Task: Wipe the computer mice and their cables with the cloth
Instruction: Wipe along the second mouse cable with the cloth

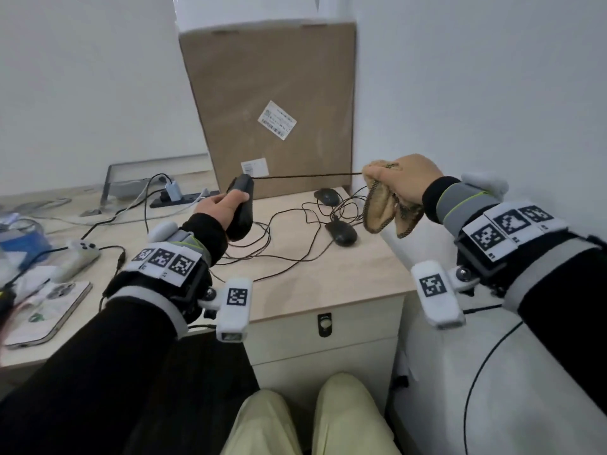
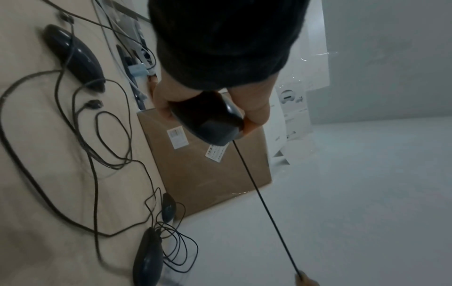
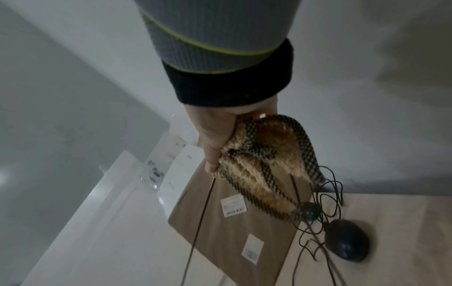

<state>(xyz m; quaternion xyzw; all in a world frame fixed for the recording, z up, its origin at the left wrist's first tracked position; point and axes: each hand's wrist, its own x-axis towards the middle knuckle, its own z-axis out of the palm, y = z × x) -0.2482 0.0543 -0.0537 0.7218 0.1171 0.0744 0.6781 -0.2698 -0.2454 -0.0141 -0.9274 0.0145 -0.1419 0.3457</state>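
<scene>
Pale trousers [image 1: 312,418] fill the bottom of the head view, with a white drawer unit [image 1: 325,333] in front of the knees. Above its wooden top [image 1: 345,267] both hands are raised. Left hand [image 1: 220,206] grips a black mouse [image 1: 242,210] in the air, fingers and thumb curled round its sides. From the mouse a cable [image 1: 308,176] runs taut and nearly level to the right hand [image 1: 400,182], whose fingers are closed round a tan cloth [image 1: 382,208] with a dark checked border — the cable enters the cloth at the fist, and the loose folds hang below.

Two more black mice lie on the top: one [image 1: 341,232] near the middle, one [image 1: 326,196] farther back by a brown cardboard box [image 1: 269,106] that leans against the wall. Their thin cables [image 1: 282,238] lie in tangled loops around them. On the desk to the left are a white controller [image 1: 77,256], a phone [image 1: 49,310] and a power strip [image 1: 184,196].
</scene>
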